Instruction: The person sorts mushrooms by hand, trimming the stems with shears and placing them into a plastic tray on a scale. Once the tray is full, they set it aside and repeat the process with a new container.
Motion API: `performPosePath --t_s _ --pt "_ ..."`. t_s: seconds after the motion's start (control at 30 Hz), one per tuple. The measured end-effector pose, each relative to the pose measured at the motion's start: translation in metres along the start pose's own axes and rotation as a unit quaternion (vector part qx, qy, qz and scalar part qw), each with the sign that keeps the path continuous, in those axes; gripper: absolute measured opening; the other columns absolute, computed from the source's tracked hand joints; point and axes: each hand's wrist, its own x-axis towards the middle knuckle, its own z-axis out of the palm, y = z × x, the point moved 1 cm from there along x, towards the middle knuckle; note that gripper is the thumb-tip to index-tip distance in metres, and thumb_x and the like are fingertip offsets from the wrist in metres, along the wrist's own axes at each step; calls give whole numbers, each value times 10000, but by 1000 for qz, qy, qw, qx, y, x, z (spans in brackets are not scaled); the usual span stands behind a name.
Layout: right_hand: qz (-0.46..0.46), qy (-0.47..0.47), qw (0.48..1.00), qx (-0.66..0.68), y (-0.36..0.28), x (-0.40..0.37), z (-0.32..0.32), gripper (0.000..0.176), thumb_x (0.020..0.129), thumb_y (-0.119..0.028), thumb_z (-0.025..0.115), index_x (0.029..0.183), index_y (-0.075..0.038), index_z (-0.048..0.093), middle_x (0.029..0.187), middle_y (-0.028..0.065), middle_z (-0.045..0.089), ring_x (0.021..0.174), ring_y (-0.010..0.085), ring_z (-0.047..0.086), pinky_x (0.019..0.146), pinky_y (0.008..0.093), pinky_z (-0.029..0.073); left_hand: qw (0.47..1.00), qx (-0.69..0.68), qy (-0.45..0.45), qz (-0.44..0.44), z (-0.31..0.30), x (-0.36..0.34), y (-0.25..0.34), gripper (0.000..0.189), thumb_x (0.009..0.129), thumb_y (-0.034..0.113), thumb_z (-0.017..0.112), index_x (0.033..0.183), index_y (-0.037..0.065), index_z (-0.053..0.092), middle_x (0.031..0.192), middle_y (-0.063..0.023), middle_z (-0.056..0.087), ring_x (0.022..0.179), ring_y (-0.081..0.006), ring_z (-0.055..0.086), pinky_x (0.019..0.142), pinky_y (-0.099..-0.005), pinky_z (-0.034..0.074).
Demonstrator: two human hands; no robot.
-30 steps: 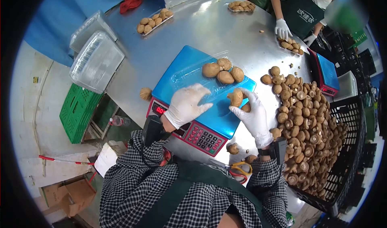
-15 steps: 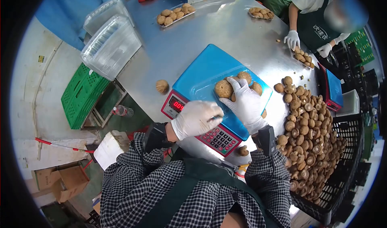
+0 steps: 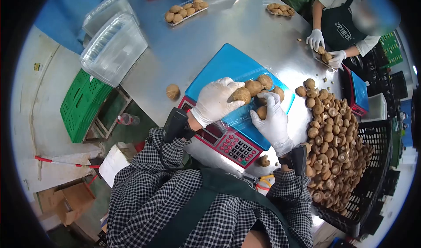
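Observation:
A blue-topped digital scale (image 3: 219, 63) with a red front and keypad stands before me. On it lies a clear plastic tray (image 3: 239, 121) with several brown mushrooms (image 3: 253, 88) in and over it. My left hand (image 3: 215, 102), in a white glove, has its fingertips closed on a large round mushroom (image 3: 240, 96) at the tray's left part. At the tray's right side, my gloved right hand (image 3: 273, 121) pinches a smaller mushroom (image 3: 262, 112) between thumb and fingers. The scale's display (image 3: 209, 134) is partly covered by my left hand and wrist.
A big mushroom pile (image 3: 333, 147) spills from a black crate (image 3: 372, 177) at right. One mushroom (image 3: 173, 91) lies left of the scale. Stacked clear trays (image 3: 116, 50) stand at the left edge. Across the table, a co-worker's gloved hands (image 3: 315, 40) handle mushrooms beside another scale (image 3: 359, 90).
My left hand has moved up and right from above the display onto a mushroom. My right hand has drawn back slightly toward me and now pinches a mushroom. The co-worker's hands have come together.

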Motion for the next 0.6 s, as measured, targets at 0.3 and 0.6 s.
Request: performPosePath --t_s 0.3,0.6 --pt "-59 29 994 -83 11 -11 -2 538 698 -222 811 1159 -87 569 1102 115 574 1017 320 577 850 407 491 999 47 14 23 -1 -2 -7 440 872 363 618 1208 80 646 959 -108 618 863 -295 594 774 -403 454" --pt "-47 -12 980 -192 -12 -4 4 544 739 -349 768 1189 -112 577 986 88 578 950 279 560 832 388 451 995 83 41 34 3 2 -3 343 905 249 572 1170 49 657 889 -109 629 818 -295 590 715 -410 435"
